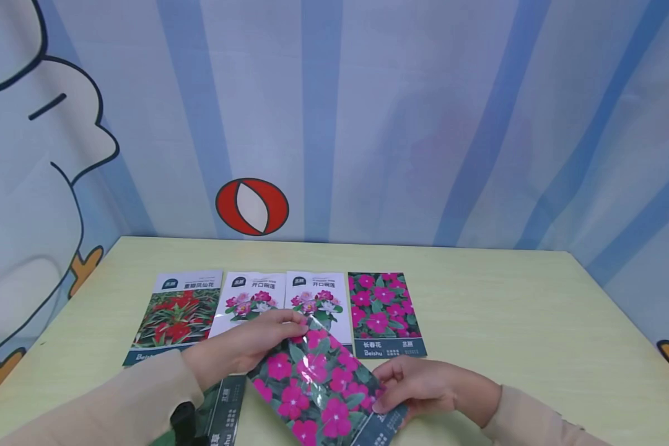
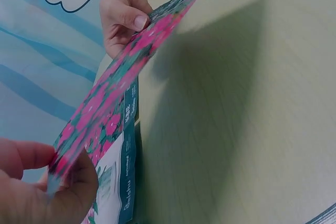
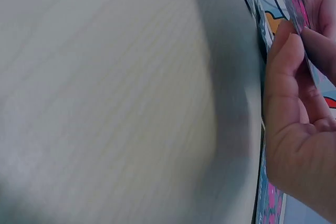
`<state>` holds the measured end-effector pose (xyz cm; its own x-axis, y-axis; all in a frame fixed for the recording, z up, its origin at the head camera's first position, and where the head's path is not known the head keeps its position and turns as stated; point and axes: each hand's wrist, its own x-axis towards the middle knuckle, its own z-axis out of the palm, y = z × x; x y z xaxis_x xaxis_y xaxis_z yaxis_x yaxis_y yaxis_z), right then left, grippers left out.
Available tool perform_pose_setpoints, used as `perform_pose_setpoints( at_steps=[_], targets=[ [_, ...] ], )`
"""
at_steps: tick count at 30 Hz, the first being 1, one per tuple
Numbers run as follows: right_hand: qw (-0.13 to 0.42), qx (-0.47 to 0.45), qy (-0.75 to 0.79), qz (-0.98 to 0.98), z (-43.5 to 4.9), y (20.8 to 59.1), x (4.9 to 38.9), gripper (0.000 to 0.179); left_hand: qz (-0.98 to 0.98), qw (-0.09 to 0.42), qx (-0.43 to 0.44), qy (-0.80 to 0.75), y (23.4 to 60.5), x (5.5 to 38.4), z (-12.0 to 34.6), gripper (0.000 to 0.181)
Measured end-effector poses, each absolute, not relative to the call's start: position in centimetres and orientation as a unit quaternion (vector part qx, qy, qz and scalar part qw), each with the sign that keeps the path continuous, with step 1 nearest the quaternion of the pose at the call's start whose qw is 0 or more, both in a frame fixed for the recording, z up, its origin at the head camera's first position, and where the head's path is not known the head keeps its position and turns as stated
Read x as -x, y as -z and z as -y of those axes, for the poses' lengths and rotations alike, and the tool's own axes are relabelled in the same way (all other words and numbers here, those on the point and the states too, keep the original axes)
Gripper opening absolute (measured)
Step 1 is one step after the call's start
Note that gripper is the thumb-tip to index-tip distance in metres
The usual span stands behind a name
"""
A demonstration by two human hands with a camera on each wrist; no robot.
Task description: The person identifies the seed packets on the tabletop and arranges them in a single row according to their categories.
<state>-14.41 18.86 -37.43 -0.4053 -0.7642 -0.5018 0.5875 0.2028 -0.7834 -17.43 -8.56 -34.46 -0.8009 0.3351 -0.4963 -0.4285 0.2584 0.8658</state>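
Held above the table between both hands is a glossy seed packet printed with pink flowers, tilted in the head view. The left hand pinches its upper end, thumb and fingers on either side in the left wrist view. At its lower right edge the right hand grips it near the dark label band. Behind the hands lie a red-flower packet, two white lotus packets partly covered by the left hand and the held packet, and another pink-flower packet.
Under the left forearm lies a dark green packet, mostly hidden by the sleeve. The pale wooden table ends at a blue striped backdrop with cartoon drawings, which also rises at both sides.
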Motion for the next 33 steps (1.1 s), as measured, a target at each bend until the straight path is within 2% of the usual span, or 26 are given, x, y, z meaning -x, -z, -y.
perform_pose_setpoints(
  at_steps=[6,12,17,20,27,33],
  targets=[
    [0.519,0.081,0.648,-0.552,-19.9,37.4,15.1,0.027,-0.727,0.291,0.045,-0.620,34.1,17.9,8.8,0.027],
    [0.450,0.053,0.680,-0.577,-20.2,37.0,15.9,0.029,-0.702,0.288,0.057,-0.649,34.1,18.5,9.2,0.036],
    [0.406,0.024,0.697,-0.591,-19.7,36.6,16.6,0.030,-0.675,0.300,0.050,-0.672,34.3,18.9,9.0,0.029],
    [0.385,0.012,0.705,-0.595,-19.3,36.5,16.9,0.031,-0.674,0.296,0.042,-0.675,34.5,19.2,8.5,0.027],
    [0.341,-0.014,0.719,-0.605,-18.0,36.8,17.6,0.031,-0.661,0.277,0.054,-0.696,35.3,19.7,6.4,0.044],
    [0.324,-0.024,0.713,-0.621,-18.4,37.1,18.5,0.029,-0.634,0.266,0.053,-0.724,36.1,20.6,5.1,0.044]
  ],
)
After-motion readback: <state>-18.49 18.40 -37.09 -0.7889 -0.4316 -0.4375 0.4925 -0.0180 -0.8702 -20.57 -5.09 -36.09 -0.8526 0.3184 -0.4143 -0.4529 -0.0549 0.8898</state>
